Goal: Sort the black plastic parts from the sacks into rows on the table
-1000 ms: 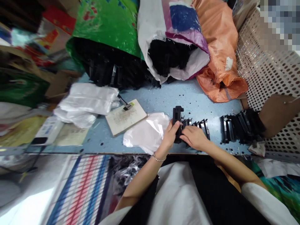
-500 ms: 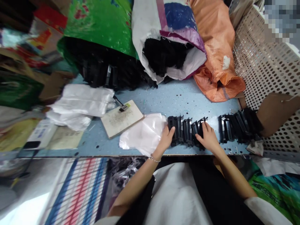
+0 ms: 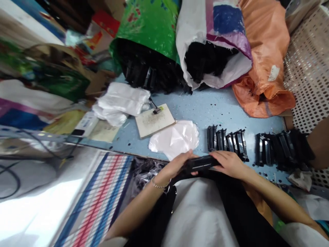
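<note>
Between my two hands, at the table's front edge, is a long black plastic part (image 3: 203, 163) lying crosswise. My left hand (image 3: 181, 163) grips its left end, and my right hand (image 3: 229, 164) closes on its right end. Just beyond my right hand stands a row of several similar black parts (image 3: 221, 139). Farther right is a second group of black parts (image 3: 276, 147). A stack of clear plastic bags (image 3: 177, 137) lies flat on the table beyond my left hand. The exact kind of the black parts cannot be made out.
Behind, a green sack (image 3: 149, 27) and a white sack (image 3: 192, 31) gape with black parts inside. An orange sack (image 3: 267, 61) and perforated crate (image 3: 305, 75) stand right. A board (image 3: 154, 123) and folded white bags (image 3: 123, 99) lie left on the blue table (image 3: 205, 106).
My hands have drawn back from the row to the table's front edge, with one black part now held between them. The row is shorter, and the whole view has shifted.
</note>
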`<action>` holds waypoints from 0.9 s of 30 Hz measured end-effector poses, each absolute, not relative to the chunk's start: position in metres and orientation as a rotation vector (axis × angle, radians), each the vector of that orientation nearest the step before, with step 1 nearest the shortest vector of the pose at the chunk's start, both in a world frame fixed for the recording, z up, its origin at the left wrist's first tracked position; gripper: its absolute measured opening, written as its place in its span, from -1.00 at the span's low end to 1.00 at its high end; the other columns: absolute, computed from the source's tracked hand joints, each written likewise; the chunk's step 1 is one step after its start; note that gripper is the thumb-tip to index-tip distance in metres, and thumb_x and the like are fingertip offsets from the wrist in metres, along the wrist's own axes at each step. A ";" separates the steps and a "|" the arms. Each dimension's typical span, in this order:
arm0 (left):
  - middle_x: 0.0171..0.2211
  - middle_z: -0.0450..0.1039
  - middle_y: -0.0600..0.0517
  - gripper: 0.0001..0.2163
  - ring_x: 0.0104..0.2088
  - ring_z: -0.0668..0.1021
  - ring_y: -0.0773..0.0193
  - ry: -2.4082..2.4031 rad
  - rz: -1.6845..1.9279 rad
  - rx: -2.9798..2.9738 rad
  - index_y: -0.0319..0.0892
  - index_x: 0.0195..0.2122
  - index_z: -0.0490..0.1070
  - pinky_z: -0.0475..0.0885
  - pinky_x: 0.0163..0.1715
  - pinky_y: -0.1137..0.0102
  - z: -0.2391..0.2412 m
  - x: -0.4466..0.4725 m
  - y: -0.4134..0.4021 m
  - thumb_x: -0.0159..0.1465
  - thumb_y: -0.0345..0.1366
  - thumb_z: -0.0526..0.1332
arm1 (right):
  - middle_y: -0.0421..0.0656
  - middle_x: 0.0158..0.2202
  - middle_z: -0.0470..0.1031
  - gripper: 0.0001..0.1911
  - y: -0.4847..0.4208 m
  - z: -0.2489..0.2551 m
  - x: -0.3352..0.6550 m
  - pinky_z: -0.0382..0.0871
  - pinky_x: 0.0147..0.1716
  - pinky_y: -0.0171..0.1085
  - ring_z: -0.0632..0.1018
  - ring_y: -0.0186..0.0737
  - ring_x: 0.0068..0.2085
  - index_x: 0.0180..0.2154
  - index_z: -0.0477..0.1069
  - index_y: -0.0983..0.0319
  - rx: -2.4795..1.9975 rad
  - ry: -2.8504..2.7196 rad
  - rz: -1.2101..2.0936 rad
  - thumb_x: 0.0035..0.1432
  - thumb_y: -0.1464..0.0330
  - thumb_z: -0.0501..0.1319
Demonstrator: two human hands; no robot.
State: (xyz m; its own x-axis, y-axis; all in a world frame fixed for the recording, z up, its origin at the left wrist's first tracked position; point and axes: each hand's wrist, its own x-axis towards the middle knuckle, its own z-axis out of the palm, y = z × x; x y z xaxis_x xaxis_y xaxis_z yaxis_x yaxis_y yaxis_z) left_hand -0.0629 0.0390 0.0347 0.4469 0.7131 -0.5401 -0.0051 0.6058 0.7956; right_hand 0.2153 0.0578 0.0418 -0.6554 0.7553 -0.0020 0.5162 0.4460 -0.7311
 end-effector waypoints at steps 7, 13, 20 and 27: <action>0.05 0.42 -0.30 -0.74 0.20 0.38 -0.14 2.132 1.040 1.642 -0.25 -0.04 0.43 0.18 0.25 -0.04 -0.032 -0.112 0.042 0.29 -0.29 0.12 | -0.09 -0.17 0.64 -0.51 0.078 0.031 0.131 0.48 0.02 0.01 0.63 -0.03 -0.10 -0.11 0.47 0.17 -0.981 -1.063 1.950 0.00 0.03 0.40; 0.12 0.35 -0.34 -0.70 0.14 0.38 -0.24 2.272 0.814 1.654 -0.26 0.01 0.34 0.29 0.10 -0.09 -0.048 -0.113 0.036 0.24 -0.36 0.19 | -0.21 -0.39 0.56 -0.59 0.117 0.005 0.015 0.51 -0.15 -0.14 0.59 -0.12 -0.22 -0.35 0.46 0.19 -0.999 -0.879 1.855 -0.18 0.09 0.46; -0.06 0.41 -0.21 -0.85 0.04 0.45 -0.07 1.945 0.959 1.780 -0.18 -0.13 0.40 0.36 0.08 0.06 -0.032 -0.097 0.055 0.27 -0.34 0.22 | -0.16 -0.33 0.62 -0.59 0.141 0.003 0.085 0.49 -0.08 -0.12 0.63 -0.12 -0.19 -0.31 0.48 0.19 -1.089 -0.785 1.670 -0.06 0.04 0.43; -0.30 0.50 -0.08 -0.84 -0.16 0.54 0.09 1.638 0.940 1.497 -0.14 -0.44 0.47 0.41 -0.03 0.20 -0.040 -0.103 0.088 0.27 -0.38 0.17 | -0.11 -0.26 0.65 -0.62 0.099 0.012 0.118 0.51 0.03 0.03 0.66 -0.01 -0.15 -0.27 0.53 0.20 -1.053 -0.724 1.895 -0.01 0.06 0.43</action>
